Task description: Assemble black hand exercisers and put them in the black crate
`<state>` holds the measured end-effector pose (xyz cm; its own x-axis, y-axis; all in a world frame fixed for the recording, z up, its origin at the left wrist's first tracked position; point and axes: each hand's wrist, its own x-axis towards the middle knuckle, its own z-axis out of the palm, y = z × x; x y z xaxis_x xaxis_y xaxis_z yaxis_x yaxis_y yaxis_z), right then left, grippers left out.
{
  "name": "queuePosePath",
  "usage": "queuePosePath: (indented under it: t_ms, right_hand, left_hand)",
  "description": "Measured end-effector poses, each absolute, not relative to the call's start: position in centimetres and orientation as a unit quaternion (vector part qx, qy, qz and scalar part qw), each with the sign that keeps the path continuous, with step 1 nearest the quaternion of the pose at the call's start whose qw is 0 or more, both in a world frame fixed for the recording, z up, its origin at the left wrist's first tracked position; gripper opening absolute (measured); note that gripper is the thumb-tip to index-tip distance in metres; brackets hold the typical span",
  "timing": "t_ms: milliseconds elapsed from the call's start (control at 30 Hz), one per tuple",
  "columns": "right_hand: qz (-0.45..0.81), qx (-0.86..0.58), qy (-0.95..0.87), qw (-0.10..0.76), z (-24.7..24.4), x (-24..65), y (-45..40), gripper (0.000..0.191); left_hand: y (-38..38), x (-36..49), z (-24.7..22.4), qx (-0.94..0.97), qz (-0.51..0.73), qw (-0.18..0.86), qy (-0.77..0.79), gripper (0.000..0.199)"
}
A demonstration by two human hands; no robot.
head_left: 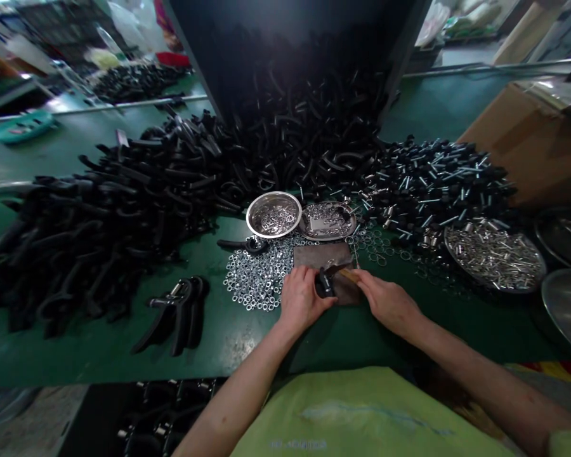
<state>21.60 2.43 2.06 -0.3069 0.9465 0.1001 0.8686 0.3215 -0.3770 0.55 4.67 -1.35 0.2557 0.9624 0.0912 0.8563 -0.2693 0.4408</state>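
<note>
My left hand [302, 297] is closed round a black curved plastic part [325, 283] and holds it over a grey metal block [321, 255]. Pinched in my right hand [390, 303] is a tool with a yellowish handle [348, 274]. Its far end meets the black part, and its exact kind is hard to make out. Loose metal nuts [257, 279] are spread just left of the block. Behind it stand a round steel bowl [250, 222] of small metal pieces and an oval metal tray [320, 225].
Black plastic handles [171, 171] are heaped at left and back. A pile of black-headed bolts [438, 178] lies right, beside a dish of metal pins [497, 254] and a cardboard box [514, 139]. Assembled black clamps [181, 314] rest near the front left.
</note>
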Motion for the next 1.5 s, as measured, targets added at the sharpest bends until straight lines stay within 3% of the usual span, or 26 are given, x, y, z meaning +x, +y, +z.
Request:
queuePosePath:
  t_ms: [200, 367, 433, 533, 600, 633, 700, 767, 867, 933, 1100, 1267, 1400, 1500]
  right_hand:
    - [-0.062, -0.664, -0.735, 0.122, -0.7, 27.6, 1.2, 0.039]
    - [-0.155, -0.687, -0.706, 0.077, -2.8, 31.9, 0.0, 0.038]
    - [-0.112, -0.682, -0.71, 0.136, -2.3, 30.4, 0.4, 0.039]
    - [0.093, -0.619, -0.725, 0.286, -0.1, 24.9, 1.5, 0.047]
    - [0.235, -0.539, -0.743, 0.319, 1.5, 20.8, 2.3, 0.049]
    - [0.255, -0.525, -0.743, 0.328, 2.0, 19.1, 2.8, 0.042]
    - [0.266, -0.53, -0.725, 0.351, 2.7, 17.1, 3.7, 0.028]
    - [0.278, -0.559, -0.693, 0.36, 2.9, 16.7, 4.5, 0.027]
    - [0.332, -0.59, -0.654, 0.336, 2.8, 17.8, 5.1, 0.032]
    - [0.364, -0.596, -0.639, 0.323, 2.6, 18.3, 5.1, 0.036]
    - [0.395, -0.591, -0.631, 0.31, 2.3, 18.3, 4.7, 0.038]
    - [0.393, -0.593, -0.629, 0.315, 2.3, 18.4, 4.9, 0.038]
    - [0.405, -0.588, -0.621, 0.324, 2.3, 18.6, 4.9, 0.037]
    - [0.412, -0.583, -0.613, 0.339, 2.2, 18.7, 4.7, 0.037]
  left_hand:
    - [4.6, 0.7, -1.5, 0.741, 0.215, 0.195, 0.605, 0.055]
    - [4.6, 0.2, -0.3, 0.577, 0.332, 0.386, 0.638, 0.059]
    - [4.3, 0.5, 0.5, 0.522, 0.365, 0.453, 0.624, 0.057]
    - [3.4, 1.9, 1.3, 0.492, 0.386, 0.503, 0.596, 0.055]
    - [2.8, 2.7, 1.6, 0.515, 0.389, 0.517, 0.562, 0.054]
    - [2.7, 2.7, 1.7, 0.541, 0.387, 0.52, 0.536, 0.052]
    - [3.4, 1.5, 1.8, 0.609, 0.373, 0.499, 0.491, 0.045]
    - [5.2, -1.5, 1.8, 0.671, 0.357, 0.422, 0.494, 0.036]
    - [9.4, -7.4, 1.6, 0.691, 0.334, 0.188, 0.613, 0.037]
    - [12.0, -10.8, 1.1, 0.687, 0.245, 0.095, 0.678, 0.037]
    - [15.4, -15.2, -0.5, 0.734, 0.088, 0.132, 0.66, 0.034]
    - [15.6, -16.8, -1.2, 0.806, 0.104, 0.198, 0.548, 0.041]
    - [15.5, -16.9, -1.1, 0.802, 0.104, 0.156, 0.568, 0.038]
    - [14.6, -16.6, -0.3, 0.78, 0.174, 0.116, 0.59, 0.032]
